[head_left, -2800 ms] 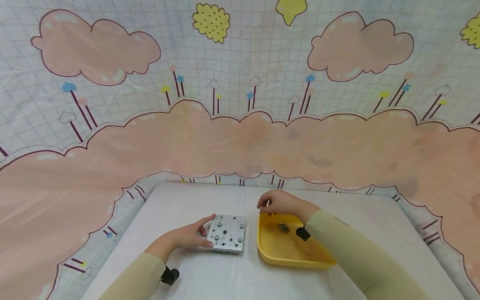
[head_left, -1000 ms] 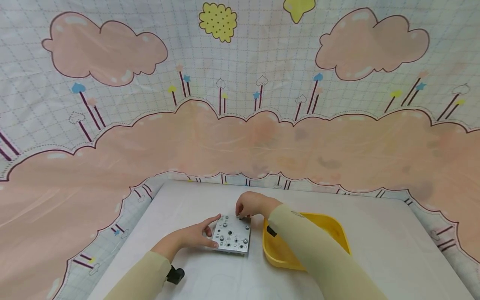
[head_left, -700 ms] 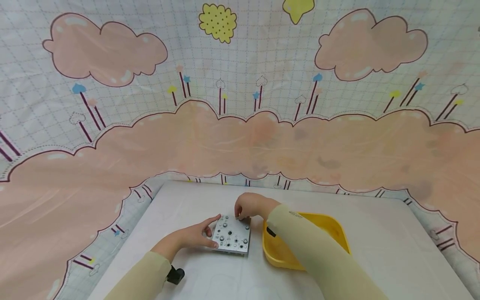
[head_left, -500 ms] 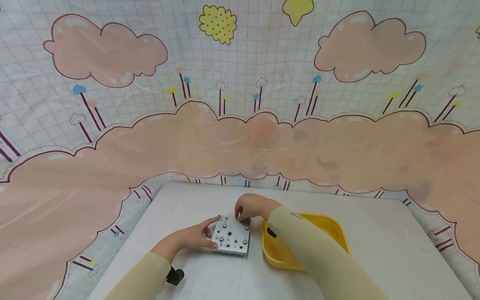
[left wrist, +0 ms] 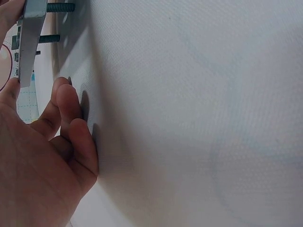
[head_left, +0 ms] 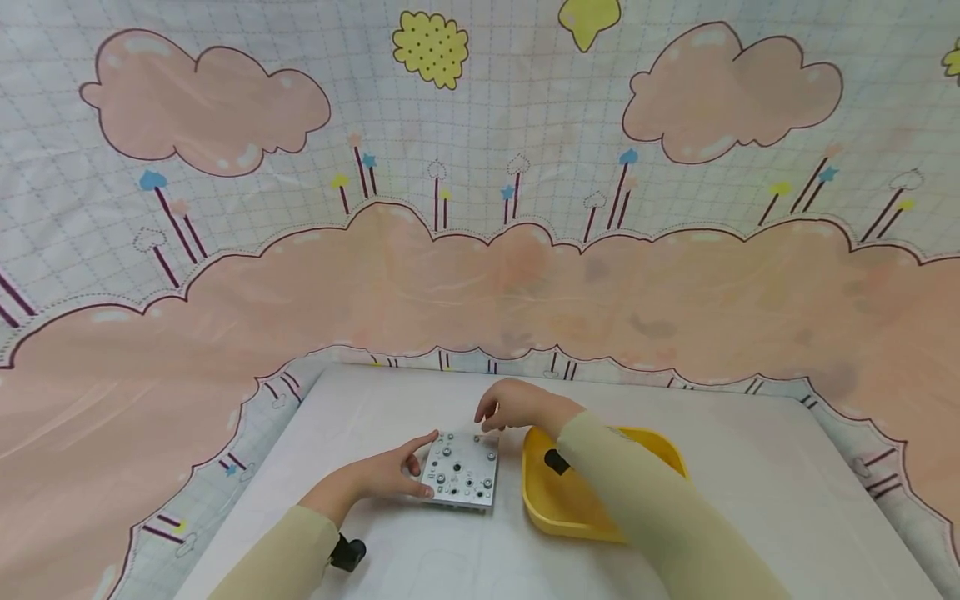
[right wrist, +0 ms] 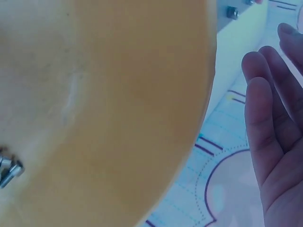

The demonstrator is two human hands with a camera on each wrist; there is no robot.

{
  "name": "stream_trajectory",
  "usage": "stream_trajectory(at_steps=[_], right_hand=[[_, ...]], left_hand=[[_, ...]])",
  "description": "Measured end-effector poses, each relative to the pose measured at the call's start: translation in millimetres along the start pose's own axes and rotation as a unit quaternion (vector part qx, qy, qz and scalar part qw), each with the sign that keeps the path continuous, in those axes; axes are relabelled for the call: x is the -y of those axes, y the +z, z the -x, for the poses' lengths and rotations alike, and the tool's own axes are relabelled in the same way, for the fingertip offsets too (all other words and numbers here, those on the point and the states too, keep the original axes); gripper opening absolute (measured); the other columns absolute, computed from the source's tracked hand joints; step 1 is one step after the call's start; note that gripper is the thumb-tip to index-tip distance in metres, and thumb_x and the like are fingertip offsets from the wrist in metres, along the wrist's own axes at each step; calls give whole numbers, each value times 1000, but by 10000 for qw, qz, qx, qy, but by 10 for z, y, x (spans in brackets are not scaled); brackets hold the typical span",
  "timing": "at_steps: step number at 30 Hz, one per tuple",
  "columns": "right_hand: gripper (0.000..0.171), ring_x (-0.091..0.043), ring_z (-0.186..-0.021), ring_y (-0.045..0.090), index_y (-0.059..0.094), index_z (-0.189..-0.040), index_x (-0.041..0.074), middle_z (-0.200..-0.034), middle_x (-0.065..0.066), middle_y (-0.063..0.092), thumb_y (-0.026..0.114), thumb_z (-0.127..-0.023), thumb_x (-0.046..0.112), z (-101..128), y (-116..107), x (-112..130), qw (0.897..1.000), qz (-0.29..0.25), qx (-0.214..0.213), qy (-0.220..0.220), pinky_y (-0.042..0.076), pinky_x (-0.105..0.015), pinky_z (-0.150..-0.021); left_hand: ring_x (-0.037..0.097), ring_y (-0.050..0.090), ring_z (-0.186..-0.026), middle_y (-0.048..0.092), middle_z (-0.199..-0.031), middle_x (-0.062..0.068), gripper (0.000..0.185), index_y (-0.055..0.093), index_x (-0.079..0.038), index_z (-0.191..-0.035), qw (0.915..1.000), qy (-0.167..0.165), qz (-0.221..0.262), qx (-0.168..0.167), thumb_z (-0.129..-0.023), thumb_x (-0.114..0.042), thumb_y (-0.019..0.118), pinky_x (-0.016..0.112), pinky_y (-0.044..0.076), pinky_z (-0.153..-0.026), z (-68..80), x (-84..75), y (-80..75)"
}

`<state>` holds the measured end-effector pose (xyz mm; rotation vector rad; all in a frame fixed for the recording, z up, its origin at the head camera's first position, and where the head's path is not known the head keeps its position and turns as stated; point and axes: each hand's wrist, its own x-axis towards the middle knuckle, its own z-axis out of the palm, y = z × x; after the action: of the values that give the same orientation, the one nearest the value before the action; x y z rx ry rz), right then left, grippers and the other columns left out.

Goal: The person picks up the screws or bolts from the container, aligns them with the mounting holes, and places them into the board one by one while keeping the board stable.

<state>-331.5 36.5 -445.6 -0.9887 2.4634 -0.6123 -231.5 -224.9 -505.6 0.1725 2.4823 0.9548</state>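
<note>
My left hand (head_left: 382, 472) steadies a square silver metal plate (head_left: 467, 454) by its left side, thumb at the near corner and index finger at the far corner. Several socket-head bolts stand in the plate's holes. Threaded bolt shanks (left wrist: 60, 7) stick out beneath it in the left wrist view, where the other fingers curl close to the table. Just beyond the plate's far right corner, my right hand (head_left: 521, 404) hovers with loosely bent fingers and nothing between them. In the right wrist view its fingers (right wrist: 260, 113) are apart from the plate.
A yellow plastic bin (head_left: 551, 527) stands right of the plate, partly under my right forearm. Loose bolts (right wrist: 10, 169) lie inside it. A white cloth covers the table (head_left: 420, 554), and a patterned curtain (head_left: 480, 292) hangs behind.
My right hand came from over the bin to the plate's far right part, worked there with pinched fingers, and has now lifted off and loosened. The left hand stays on the plate.
</note>
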Motion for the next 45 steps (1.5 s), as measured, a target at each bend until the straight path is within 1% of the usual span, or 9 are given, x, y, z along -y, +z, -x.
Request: stream_trajectory(at_steps=[7,14,17,23,28,35,40,43,45], right_hand=[[17,-13,-76,62,77,-107,14,-86,7,65,73,-91,18,275,-135,-79,9995,-280,-165,34,52,-27,-71],[9,-12,-76,61,77,-98,25,-84,10,65,75,-90,22,599,-204,-254,9992,-161,-349,143,51,-27,-73],[10,-11,-75,61,77,-98,23,-84,10,65,75,-90,19,752,-214,-359,9987,-265,-383,183,52,-27,-73],[14,-11,-74,60,77,-103,12,-83,9,65,75,-89,15,1031,-201,-608,9988,-268,-406,88,52,-27,-69],[13,-10,-70,59,76,-101,12,-80,8,63,75,-89,15,1195,-154,-780,9988,-185,-380,249,50,-26,-65],[13,-10,-67,57,74,-101,12,-79,8,62,75,-89,16,1265,-79,-897,9990,24,-272,367,49,-26,-62],[12,-11,-68,56,73,-102,13,-79,7,60,74,-89,14,1219,-13,-924,9973,396,-181,593,49,-29,-63],[13,-11,-70,54,73,-102,14,-78,7,58,74,-89,14,1189,28,-921,9947,679,-75,765,48,-30,-67],[14,-12,-72,52,74,-102,13,-77,7,57,74,-89,14,1180,49,-915,9930,901,-10,765,46,-32,-70]], left_hand=[[21,46,-95,49,-103,2,103,26,-33,-158,10000,2,-53,-38,-74,-43,86,44,36,-84,-9,16,0],[21,46,-96,50,-103,2,103,26,-32,-158,10000,4,-4,-39,-74,-42,86,44,35,-84,-5,16,5],[21,46,-96,50,-103,2,103,26,-31,-158,10000,10,-20,-35,-74,-42,86,44,35,-84,-3,6,3],[22,46,-98,50,-103,2,103,26,-31,-158,9999,-4,-109,-77,-75,-42,86,45,35,-86,-6,3,-2],[22,46,-100,49,-103,1,103,26,-31,-158,9999,38,-131,-85,-75,-41,86,46,35,-87,-9,13,7],[22,46,-97,49,-104,3,102,27,-30,-158,10000,69,-19,-68,-75,-39,86,45,35,-86,5,9,12],[22,46,-97,49,-103,3,102,27,-30,-158,9999,72,-34,-85,-75,-39,86,46,35,-86,7,10,17],[22,46,-97,49,-103,3,102,27,-30,-158,9999,61,-38,-83,-75,-39,86,46,35,-87,7,6,17],[21,46,-96,49,-103,3,102,27,-30,-158,9999,66,-26,-75,-75,-39,86,45,35,-86,6,3,18]])
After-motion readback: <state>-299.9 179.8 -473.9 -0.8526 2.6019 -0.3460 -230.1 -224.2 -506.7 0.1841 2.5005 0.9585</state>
